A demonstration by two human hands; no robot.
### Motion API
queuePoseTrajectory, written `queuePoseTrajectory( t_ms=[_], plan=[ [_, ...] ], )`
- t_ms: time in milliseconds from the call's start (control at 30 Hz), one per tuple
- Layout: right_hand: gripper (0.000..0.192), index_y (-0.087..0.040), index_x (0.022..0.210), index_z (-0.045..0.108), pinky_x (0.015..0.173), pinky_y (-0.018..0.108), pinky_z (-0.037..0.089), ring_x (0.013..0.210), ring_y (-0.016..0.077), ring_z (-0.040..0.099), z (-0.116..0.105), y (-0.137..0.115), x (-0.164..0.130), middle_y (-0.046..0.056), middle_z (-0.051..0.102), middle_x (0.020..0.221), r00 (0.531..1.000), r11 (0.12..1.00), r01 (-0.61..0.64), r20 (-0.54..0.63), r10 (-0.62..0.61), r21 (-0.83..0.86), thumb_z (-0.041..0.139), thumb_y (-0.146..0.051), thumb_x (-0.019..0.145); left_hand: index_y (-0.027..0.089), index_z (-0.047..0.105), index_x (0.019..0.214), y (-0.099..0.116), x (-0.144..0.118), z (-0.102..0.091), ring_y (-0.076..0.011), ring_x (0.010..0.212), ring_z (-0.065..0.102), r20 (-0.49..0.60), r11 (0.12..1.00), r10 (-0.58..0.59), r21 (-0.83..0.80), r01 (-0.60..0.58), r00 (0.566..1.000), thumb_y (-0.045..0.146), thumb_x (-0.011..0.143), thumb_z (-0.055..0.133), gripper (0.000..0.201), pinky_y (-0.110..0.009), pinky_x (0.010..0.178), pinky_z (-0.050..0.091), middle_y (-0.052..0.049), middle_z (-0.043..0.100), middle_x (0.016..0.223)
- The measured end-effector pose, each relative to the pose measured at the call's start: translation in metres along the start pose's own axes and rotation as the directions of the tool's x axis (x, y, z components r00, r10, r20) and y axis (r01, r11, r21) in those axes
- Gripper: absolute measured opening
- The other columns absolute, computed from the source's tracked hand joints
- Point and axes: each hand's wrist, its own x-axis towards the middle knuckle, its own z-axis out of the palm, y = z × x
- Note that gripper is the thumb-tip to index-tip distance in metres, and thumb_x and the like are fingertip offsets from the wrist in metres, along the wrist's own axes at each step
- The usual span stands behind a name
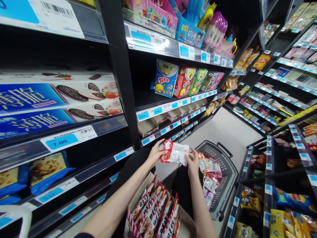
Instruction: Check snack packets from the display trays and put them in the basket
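Left hand (155, 153) and right hand (193, 162) each grip an end of a snack packet (175, 153), near the basket (224, 172), above a carton (184, 221).

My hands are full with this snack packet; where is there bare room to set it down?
Both hands, left hand and right hand, hold the snack packet. Bare room: the floor beyond the basket, and the dark shelf gap left of the blue box. The carton below is crowded.
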Motion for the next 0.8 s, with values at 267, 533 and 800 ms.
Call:
queuePoseTrajectory(
  t_ms=[267, 533, 800],
  plan=[
    [0.015, -0.014, 0.095, 0.064, 0.079, 0.037, 0.054, 0.090, 0.0172, 0.065, -0.004, 0.000, 0.003, 0.004, 0.067, 0.101, 0.999, 0.999, 0.027, 0.043, -0.025, -0.046, 0.064, -0.028, 0.089, 0.016, 0.058, 0.120, -0.009, 0.010, -0.005, -0.0238, 0.103, 0.062, -0.081, 0.997, 0.069, 0.037, -0.067, 0.994, 0.030, 0.091, 0.059, 0.031, -0.044, 0.085, 0.054, -0.009, 0.060, 0.123],
    [0.015, -0.014, 0.096, 0.065, 0.076, 0.035, 0.054, 0.091, 0.0172, 0.064, -0.003, -0.005, -0.004, 0.005, 0.065, 0.108, 0.996, 1.000, -0.001, 0.087, 0.000, 0.010, 0.064, -0.027, 0.089, 0.016, 0.057, 0.120, -0.005, 0.011, -0.006, -0.0228, 0.099, 0.063, -0.049, 0.996, -0.035, -0.079, 0.031, 0.998, 0.031, 0.092, 0.059, 0.032, -0.043, 0.082, 0.055, -0.009, 0.061, 0.120],
    [0.025, -0.015, 0.112, 0.060, 0.076, 0.036, 0.056, 0.088, 0.0168, 0.066, 0.001, -0.006, -0.002, 0.005, 0.065, 0.110, 0.992, 0.985, -0.116, 0.065, 0.109, 0.127, 0.064, -0.025, 0.089, 0.015, 0.059, 0.115, -0.001, 0.004, -0.001, -0.0204, 0.093, 0.065, 0.059, 0.989, 0.026, -0.150, -0.017, 0.998, 0.029, 0.092, 0.059, 0.027, -0.040, 0.079, 0.056, -0.008, 0.064, 0.113]
  ],
)
